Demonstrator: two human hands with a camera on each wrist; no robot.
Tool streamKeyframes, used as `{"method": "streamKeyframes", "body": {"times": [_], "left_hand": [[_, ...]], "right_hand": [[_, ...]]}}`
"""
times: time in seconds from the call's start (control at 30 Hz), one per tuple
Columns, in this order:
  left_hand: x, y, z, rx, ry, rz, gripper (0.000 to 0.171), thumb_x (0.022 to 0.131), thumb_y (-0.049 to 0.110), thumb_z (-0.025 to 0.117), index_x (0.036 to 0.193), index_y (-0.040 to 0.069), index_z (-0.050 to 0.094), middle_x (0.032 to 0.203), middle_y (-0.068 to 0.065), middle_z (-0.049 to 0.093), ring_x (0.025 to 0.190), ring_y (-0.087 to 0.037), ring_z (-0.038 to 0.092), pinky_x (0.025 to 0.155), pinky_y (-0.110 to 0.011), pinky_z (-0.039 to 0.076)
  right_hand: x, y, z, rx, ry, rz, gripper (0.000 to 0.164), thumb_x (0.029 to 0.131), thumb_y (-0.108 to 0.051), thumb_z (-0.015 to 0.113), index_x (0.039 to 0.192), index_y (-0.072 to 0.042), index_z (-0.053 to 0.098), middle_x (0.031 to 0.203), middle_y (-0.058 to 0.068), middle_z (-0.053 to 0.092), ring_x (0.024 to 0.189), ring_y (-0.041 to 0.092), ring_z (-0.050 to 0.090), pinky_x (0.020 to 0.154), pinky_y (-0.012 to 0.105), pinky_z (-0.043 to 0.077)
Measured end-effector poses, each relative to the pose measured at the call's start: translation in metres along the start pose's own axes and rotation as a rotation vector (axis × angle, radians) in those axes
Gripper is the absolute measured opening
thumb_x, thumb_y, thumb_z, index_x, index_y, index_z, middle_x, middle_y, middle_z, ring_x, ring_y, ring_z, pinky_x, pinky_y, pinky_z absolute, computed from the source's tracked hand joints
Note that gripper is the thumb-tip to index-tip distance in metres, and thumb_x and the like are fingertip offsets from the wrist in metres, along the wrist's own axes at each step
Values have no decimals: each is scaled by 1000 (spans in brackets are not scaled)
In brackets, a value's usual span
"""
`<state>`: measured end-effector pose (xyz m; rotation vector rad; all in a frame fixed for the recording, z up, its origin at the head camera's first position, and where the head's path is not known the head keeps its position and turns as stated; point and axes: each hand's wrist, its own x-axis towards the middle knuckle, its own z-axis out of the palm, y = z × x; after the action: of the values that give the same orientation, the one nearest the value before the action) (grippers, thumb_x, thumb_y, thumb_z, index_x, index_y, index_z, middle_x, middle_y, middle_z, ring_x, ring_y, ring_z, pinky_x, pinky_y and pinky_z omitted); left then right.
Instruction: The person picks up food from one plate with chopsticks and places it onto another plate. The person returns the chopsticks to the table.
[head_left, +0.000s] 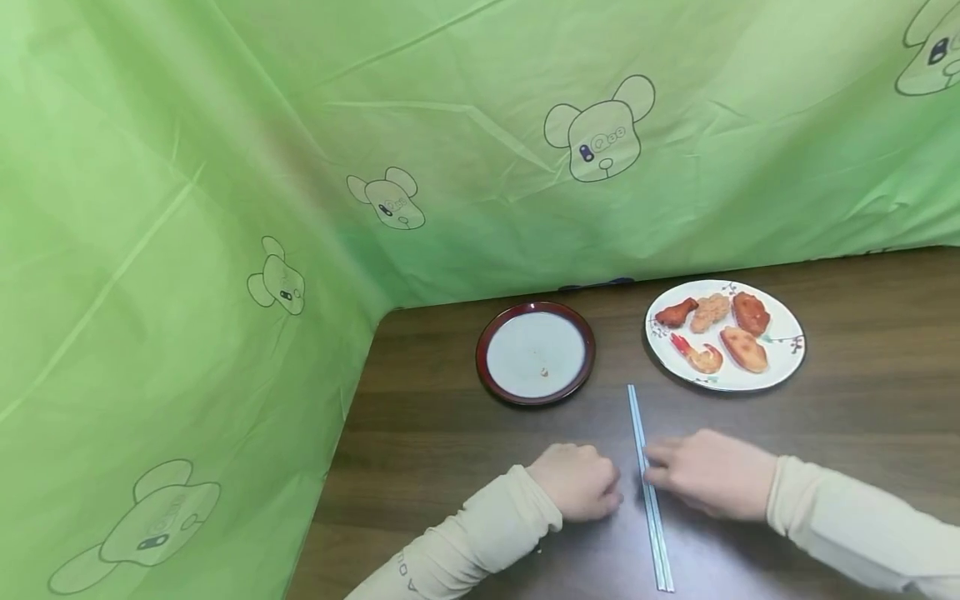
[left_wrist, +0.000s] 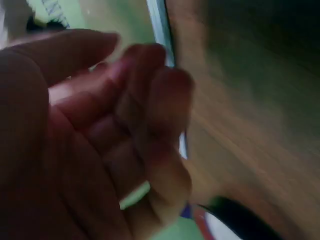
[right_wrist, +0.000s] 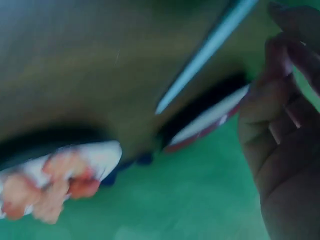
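A pair of pale blue chopsticks (head_left: 648, 487) lies lengthwise on the wooden table between both hands. To their left is the left hand (head_left: 573, 481), a short gap away. Its fingers (left_wrist: 170, 100) are loosely curled with nothing in them in the left wrist view. From the other side the right hand (head_left: 708, 472) reaches the chopsticks, slightly blurred, its fingertips right beside them. Whether they touch cannot be told. In the right wrist view the right hand (right_wrist: 287, 120) has bent fingers that hold nothing, and the chopsticks (right_wrist: 205, 57) run apart from them.
A round white plate with a dark red rim (head_left: 486, 367), bearing a small crumb, stands behind the left hand. At back right an oval white plate (head_left: 787, 358) carries a shrimp (head_left: 699, 356), a drumstick (head_left: 677, 312) and several browned pieces. Green cloth (head_left: 480, 208) borders the table.
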<state>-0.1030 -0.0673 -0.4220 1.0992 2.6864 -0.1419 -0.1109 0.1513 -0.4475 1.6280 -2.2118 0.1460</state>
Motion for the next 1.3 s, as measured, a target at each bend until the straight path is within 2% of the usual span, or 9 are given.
{"method": "streamKeyframes", "body": {"times": [0.07,0.27,0.4,0.57,0.73,0.87,1.0,1.1,1.3], "left_hand": [[3,-11,5,-56,36,-108,26,89,34,61,65,24,59,55,11,53,46,-4,45,39,-20,38],[5,-57,15,-445,238,-400,14,86,24,59,74,19,65,62,11,57,55,-4,50,47,-17,39],[0,-76,19,-507,336,-510,15,85,23,59,74,18,66,64,8,60,57,-7,53,48,-19,42],[-6,-100,23,-552,458,-655,14,85,22,59,75,15,67,70,2,67,64,-14,61,56,-25,51],[-10,-123,31,-696,574,-770,19,86,18,60,99,5,63,89,-11,64,86,-25,60,76,-35,54],[-11,-133,39,-840,553,-846,39,89,19,58,122,0,52,104,-17,59,94,-29,59,84,-36,54],[-11,-139,45,-1024,477,-883,50,92,18,54,135,-2,37,102,-18,65,73,-24,70,72,-29,61],[-8,-143,47,-1181,422,-876,53,95,13,51,140,-5,29,88,-17,67,55,-18,69,65,-28,63],[3,-149,51,-1566,369,-801,49,97,1,39,139,-6,15,69,-15,55,47,-18,62,57,-36,63]], "right_hand": [[2,-11,10,-26,12,-26,33,52,-17,80,74,-22,56,80,-8,49,66,12,48,40,22,30],[7,-23,25,-105,44,-75,26,53,-24,76,66,-23,54,79,-7,48,66,11,46,43,22,26],[10,-25,27,-152,49,-93,20,55,-24,71,63,-22,53,75,-8,48,64,11,46,43,22,29],[12,-27,28,-137,6,-81,27,48,-22,77,63,-23,54,70,-10,48,60,10,46,43,22,30],[14,-32,28,-33,-109,-36,34,46,-16,80,69,-24,57,66,-12,50,55,10,47,42,23,33],[15,-36,25,41,-224,33,35,44,-10,76,70,-24,56,65,-12,51,53,10,49,41,24,39],[18,-38,23,56,-324,99,37,42,-7,75,71,-21,57,65,-10,52,54,10,50,45,24,45],[21,-39,22,72,-385,142,36,42,-6,76,71,-20,60,66,-9,53,55,10,51,48,23,50],[26,-39,18,117,-431,184,37,43,-5,79,70,-22,61,66,-9,58,54,10,53,50,24,52]]}}
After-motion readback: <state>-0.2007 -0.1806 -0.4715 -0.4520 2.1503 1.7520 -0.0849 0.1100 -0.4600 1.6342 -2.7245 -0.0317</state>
